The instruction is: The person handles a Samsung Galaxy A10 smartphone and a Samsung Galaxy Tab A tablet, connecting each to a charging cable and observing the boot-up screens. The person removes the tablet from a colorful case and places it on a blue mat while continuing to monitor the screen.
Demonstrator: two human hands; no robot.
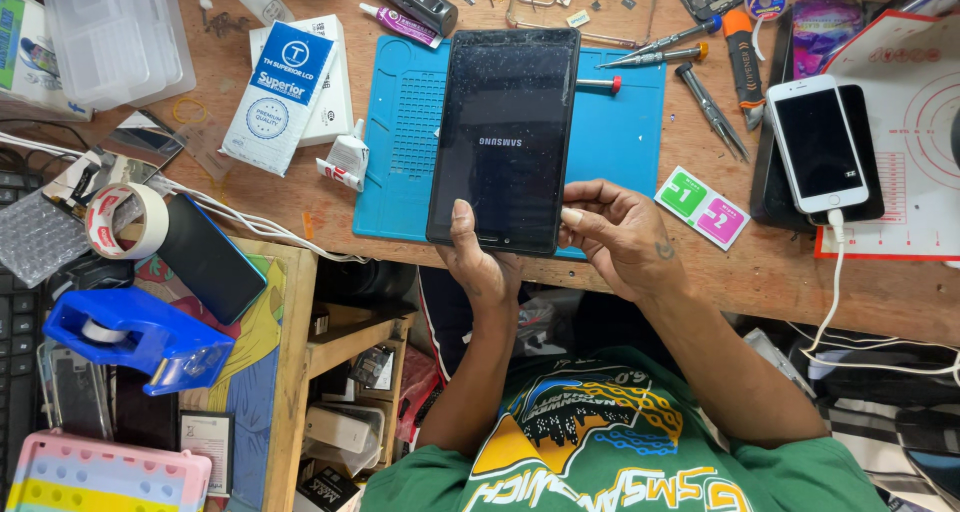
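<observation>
1. The person is holding a dark tablet (505, 137) over a blue work mat (620, 122) at the near edge of a wooden table (780, 272), with the tablet's far end over the mat and its near end in the hands.
2. The left hand (480, 257) is closing around the tablet's near edge, thumb lying on the glass and fingers tucked underneath, so it is bearing the weight.
3. The right hand (615, 227) is hovering at the tablet's lower right corner, half curled, with thumb and forefinger pinching together; whether they are nipping something small or just touching the rim is hard to tell from this angle.
4. The tablet is looking stiff, flat and fairly light, but the glass face is likely slippery and fragile, and it is speckled with dust; gripping it by the side edges seems safer than pressing the screen.
5. Around it, screwdrivers (655, 52) and tweezers (712, 112) are lying beyond the mat, a white phone (818, 144) is charging to the right, and two wipe sachets (703, 207) are sitting close by the right hand.
6. A tape roll (127, 220), a blue tape dispenser (140, 337) and a white box (290, 92) are crowding the left side.
</observation>
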